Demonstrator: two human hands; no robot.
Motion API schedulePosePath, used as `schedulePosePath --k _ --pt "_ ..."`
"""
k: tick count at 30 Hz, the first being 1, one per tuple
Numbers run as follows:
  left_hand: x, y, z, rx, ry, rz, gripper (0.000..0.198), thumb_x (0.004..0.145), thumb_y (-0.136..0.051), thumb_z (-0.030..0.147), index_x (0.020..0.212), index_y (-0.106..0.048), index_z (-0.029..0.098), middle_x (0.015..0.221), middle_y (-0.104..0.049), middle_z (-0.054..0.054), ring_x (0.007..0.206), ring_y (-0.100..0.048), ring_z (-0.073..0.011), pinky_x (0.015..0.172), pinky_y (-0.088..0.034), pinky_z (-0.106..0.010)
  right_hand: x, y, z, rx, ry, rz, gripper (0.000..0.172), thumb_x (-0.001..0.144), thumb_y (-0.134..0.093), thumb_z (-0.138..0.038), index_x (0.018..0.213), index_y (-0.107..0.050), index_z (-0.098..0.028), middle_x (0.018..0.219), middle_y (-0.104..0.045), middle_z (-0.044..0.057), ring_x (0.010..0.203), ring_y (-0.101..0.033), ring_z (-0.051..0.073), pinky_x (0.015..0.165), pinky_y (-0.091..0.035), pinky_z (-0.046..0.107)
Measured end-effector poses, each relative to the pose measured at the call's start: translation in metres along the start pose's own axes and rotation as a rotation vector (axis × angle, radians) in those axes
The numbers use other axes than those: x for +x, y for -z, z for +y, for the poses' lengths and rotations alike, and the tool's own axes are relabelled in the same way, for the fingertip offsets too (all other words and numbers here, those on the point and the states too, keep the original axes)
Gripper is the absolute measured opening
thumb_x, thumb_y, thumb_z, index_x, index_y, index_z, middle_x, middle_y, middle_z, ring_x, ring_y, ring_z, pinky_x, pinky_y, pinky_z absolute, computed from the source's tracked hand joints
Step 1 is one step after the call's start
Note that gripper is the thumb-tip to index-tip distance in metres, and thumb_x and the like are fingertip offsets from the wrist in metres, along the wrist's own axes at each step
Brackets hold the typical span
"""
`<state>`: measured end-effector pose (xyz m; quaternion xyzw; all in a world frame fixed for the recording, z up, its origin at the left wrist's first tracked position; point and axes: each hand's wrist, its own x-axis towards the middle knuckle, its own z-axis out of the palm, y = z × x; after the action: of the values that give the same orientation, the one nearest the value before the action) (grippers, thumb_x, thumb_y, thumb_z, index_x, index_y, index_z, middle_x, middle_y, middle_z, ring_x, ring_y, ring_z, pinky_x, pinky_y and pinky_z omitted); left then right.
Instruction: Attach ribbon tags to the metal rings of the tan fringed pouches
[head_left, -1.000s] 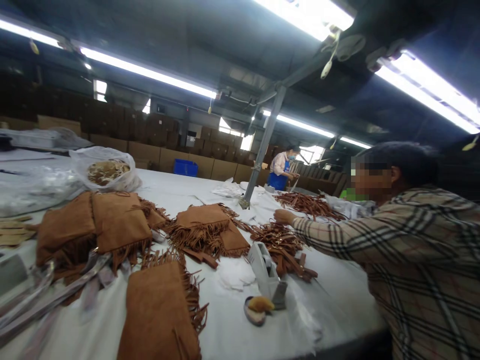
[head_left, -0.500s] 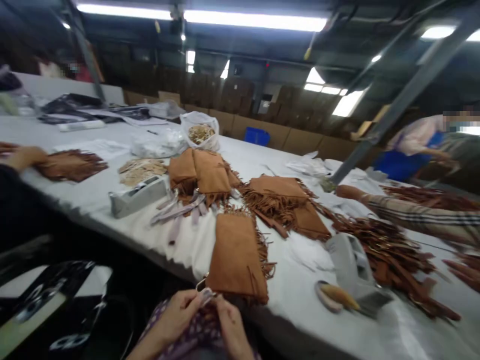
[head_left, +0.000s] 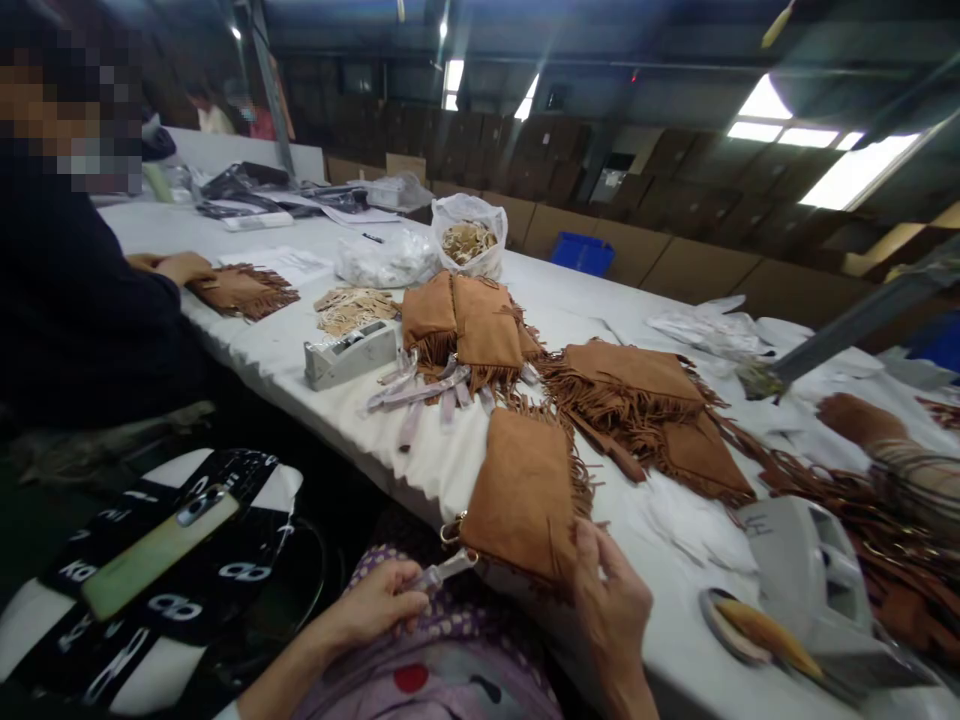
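A tan suede bag (head_left: 521,490) with fringe along its side lies at the table's front edge, metal ring hardware at its near left corner. My left hand (head_left: 386,602) is closed around a strap (head_left: 446,570) wrapped in clear plastic, whose metal clasp end points at that corner. I cannot tell whether the clasp is joined to the bag. At the bag's right edge, my right hand (head_left: 611,610) pinches the suede near the fringe. Several plastic-wrapped straps (head_left: 420,395) lie just beyond, below stacked fringed bags (head_left: 480,320).
Tape dispensers stand left (head_left: 352,352) and right (head_left: 806,565), the latter near a tape roll (head_left: 731,620). More fringed bags (head_left: 630,380) and brown straps (head_left: 892,540) lie rightward. A co-worker (head_left: 97,290) handles fringed leather at left. A phone (head_left: 161,555) rests on a seat.
My right hand has left the strap and moved right to the bag's edge. My left hand keeps the strap, now stretched toward the bag's corner. The view has turned left.
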<state>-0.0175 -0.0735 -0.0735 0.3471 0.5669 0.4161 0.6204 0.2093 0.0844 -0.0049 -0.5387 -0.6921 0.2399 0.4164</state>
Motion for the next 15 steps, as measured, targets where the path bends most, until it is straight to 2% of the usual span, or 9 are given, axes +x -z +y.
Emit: schedulePosePath --k 2,4,8,12,15 --pt "0.001 0.003 -0.001 -0.012 0.001 0.007 0.016 0.073 -0.06 0.032 0.073 -0.053 0.018 0.054 -0.055 0.005 0.046 -0.045 -0.0098 0.047 -0.032 -0.021 0.015 -0.011 0.016 -0.204 0.235 -0.02 0.054 0.088 -0.04 -0.058 0.103 -0.069 -0.015 0.108 -0.068 0.016 0.101 -0.06 0.029 0.094 -0.044 0.046" --pt "-0.002 0.011 -0.004 -0.049 0.027 -0.065 0.02 0.073 -0.063 0.035 0.077 -0.055 0.017 0.058 -0.059 0.003 0.048 -0.049 -0.01 0.048 -0.036 -0.021 0.022 -0.026 0.034 -0.355 0.344 -0.06 0.057 0.09 -0.035 -0.057 0.106 -0.067 -0.013 0.116 -0.063 0.02 0.106 -0.057 0.031 0.096 -0.041 0.051" --pt "-0.023 0.038 -0.019 -0.079 0.132 -0.258 0.031 0.071 -0.071 0.042 0.082 -0.058 0.016 0.062 -0.064 0.002 0.046 -0.052 -0.0093 0.046 -0.036 -0.02 0.022 -0.048 0.06 -0.446 0.331 -0.09 0.058 0.091 -0.032 -0.054 0.116 -0.061 -0.01 0.124 -0.058 0.021 0.111 -0.055 0.031 0.096 -0.042 0.048" --pt "-0.054 0.066 -0.029 -0.133 0.205 -0.28 0.036 0.075 -0.068 0.049 0.084 -0.06 0.015 0.06 -0.064 0.0 0.039 -0.05 -0.0079 0.04 -0.031 -0.017 0.022 -0.048 0.065 -0.396 0.337 -0.108 0.057 0.09 -0.034 -0.056 0.115 -0.061 -0.012 0.12 -0.06 0.018 0.11 -0.055 0.03 0.098 -0.041 0.047" --pt "-0.07 0.074 -0.024 -0.248 0.163 -0.286 0.042 0.075 -0.068 0.052 0.092 -0.062 0.015 0.073 -0.069 -0.005 0.042 -0.055 -0.0087 0.042 -0.037 -0.019 0.026 -0.046 0.064 -0.362 0.342 -0.113 0.061 0.088 -0.034 -0.059 0.114 -0.061 -0.011 0.118 -0.061 0.018 0.109 -0.056 0.031 0.098 -0.041 0.047"
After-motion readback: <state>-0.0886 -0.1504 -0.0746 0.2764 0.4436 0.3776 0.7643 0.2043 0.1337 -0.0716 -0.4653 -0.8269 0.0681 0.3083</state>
